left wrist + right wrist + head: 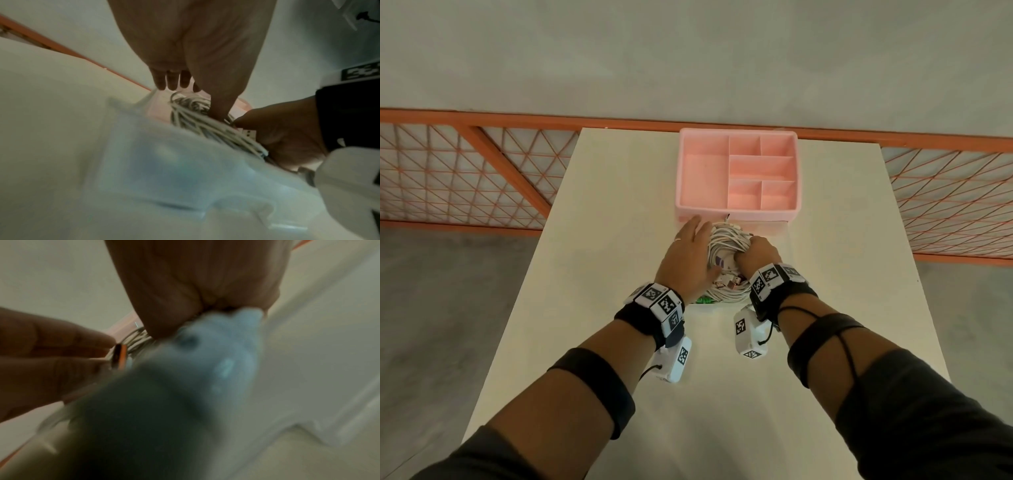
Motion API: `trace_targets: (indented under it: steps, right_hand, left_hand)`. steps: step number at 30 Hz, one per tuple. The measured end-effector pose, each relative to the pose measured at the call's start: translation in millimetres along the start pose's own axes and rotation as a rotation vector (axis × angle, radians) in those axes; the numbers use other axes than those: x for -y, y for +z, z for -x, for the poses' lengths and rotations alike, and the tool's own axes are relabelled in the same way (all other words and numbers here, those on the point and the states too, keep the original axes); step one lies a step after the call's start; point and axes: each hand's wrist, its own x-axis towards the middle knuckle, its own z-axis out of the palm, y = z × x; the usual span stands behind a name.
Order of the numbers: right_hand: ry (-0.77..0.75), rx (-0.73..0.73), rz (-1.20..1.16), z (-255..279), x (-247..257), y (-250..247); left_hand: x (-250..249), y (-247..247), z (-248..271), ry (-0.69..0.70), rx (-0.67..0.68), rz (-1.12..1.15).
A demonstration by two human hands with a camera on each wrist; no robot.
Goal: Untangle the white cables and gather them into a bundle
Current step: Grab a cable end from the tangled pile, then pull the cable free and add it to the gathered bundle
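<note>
Near edge of the bench (619,205): both hands flank the white cables (727,245). Left hand (690,258), fingers straight, presses the coil's side; right hand (758,253) curls round it. Beyond, just beside the coil, a pink organizer tray (736,209).

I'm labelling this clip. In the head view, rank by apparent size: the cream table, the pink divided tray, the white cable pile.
Largest to smallest:
1. cream rectangular table
2. pink plastic divided tray
3. white cable pile, partly hidden by both hands, so its full extent is unsure.
</note>
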Motion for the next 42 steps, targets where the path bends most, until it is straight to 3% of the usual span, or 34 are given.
trace_targets:
  steps: [4,7,10,13,16,22,25,27,30,32,34,36,39,42]
  right_hand:
    - [0.042,-0.054,-0.077,1.9,-5.6,-2.5]
    - [-0.018,-0.072,0.015,9.4,-1.1,-3.9]
    - [-0.166,-0.174,0.229,22.8,8.0,-7.6]
    - [-0.432,-0.314,0.275,32.1,13.0,-8.4]
    - [-0.603,-0.206,0.365,30.1,5.7,-2.6]
    - [-0.5,-0.146,0.507,17.7,-9.6,2.7]
    - [-0.454,-0.198,0.575,20.0,-8.3,3.3]
    - [-0.447,-0.138,0.498,19.7,-11.8,-0.8]
    - [-0.43,0.07,0.233,13.5,-18.7,-18.7]
    - [-0.418,0.137,0.1,15.5,-19.1,-37.2]
    - [-0.386,0.104,0.083,22.0,-19.1,-55.2]
    - [-0.305,0.08,0.179,31.2,-18.8,-69.5]
    - [-0.149,0.176,0.285,43.5,-16.5,-78.0]
    - [-0.09,0.197,0.299,48.8,-12.9,-77.9]
  left_hand:
    - [12.5,2.8,13.4,-0.022,-0.067,0.003]
    - [18.3,7.1,17.5,-0.072,0.032,0.121]
    - [22.4,11.3,14.8,-0.094,0.105,0.105]
    - [18.7,10.4,10.2,-0.107,0.147,0.044]
    - [16.3,8.5,6.2,-0.135,0.203,-0.045]
    - [12.1,10.0,-1.6,-0.135,0.199,-0.047]
    - [16.8,10.1,4.2,-0.092,0.062,0.07]
    - [19.7,9.6,13.9,-0.078,-0.076,0.179]
    - [22.5,11.3,27.5,-0.226,-0.185,0.294]
    - [25.6,13.7,29.5,-0.373,-0.149,0.35]
    - [27.9,15.8,25.8,-0.442,-0.097,0.347]
    - [28.8,18.0,20.5,-0.424,-0.071,0.306]
    - [28.6,17.4,13.7,-0.385,-0.054,0.276]
    - [28.0,13.9,9.5,-0.358,-0.057,0.252]
